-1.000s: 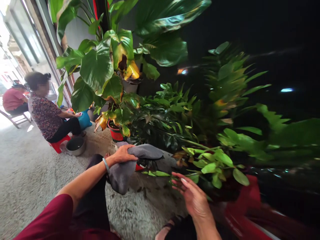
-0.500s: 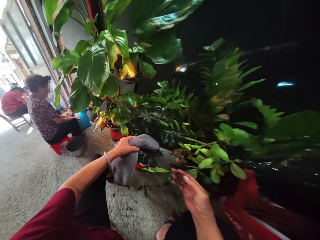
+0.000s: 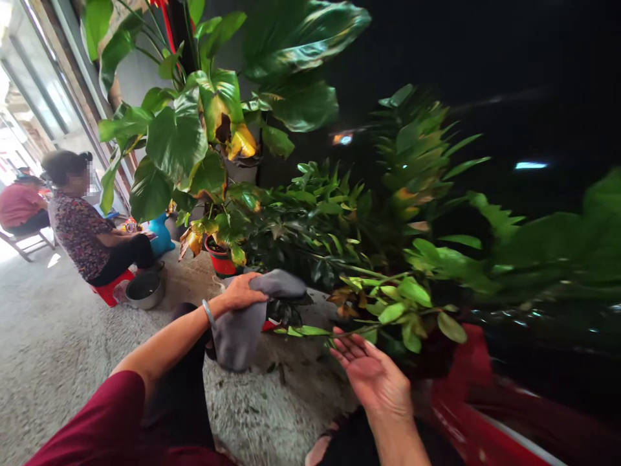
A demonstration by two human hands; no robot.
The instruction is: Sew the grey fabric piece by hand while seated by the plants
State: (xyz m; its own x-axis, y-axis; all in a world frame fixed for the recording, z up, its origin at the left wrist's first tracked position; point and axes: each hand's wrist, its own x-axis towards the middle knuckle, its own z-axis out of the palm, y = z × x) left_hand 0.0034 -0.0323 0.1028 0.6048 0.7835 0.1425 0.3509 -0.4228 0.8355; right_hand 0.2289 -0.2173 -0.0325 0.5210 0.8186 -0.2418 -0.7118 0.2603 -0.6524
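My left hand (image 3: 240,291), with a bangle on its wrist, is closed around a grey cloth (image 3: 237,340). One end of the cloth sticks out past my fingers to the right and the rest hangs below. My right hand (image 3: 371,372) is open, palm turned up, fingers stretched toward a low leafy stem (image 3: 315,331). The fingertips are at or just under that stem; whether they touch it I cannot tell. Beyond them spreads a bunch of light green leaves (image 3: 392,312) with some brown, withered ones.
A large-leaved plant in a red pot (image 3: 222,259) stands ahead. Two people sit at the left, the nearer (image 3: 80,226) on a red stool (image 3: 112,288) beside a metal basin (image 3: 144,290). A red object (image 3: 466,382) lies at the right. Leaf bits litter the concrete floor (image 3: 262,401).
My right hand has turned its palm further up and its fingers now lie by the stem. My left hand still grips the cloth, which has shifted slightly. The view has moved a little.
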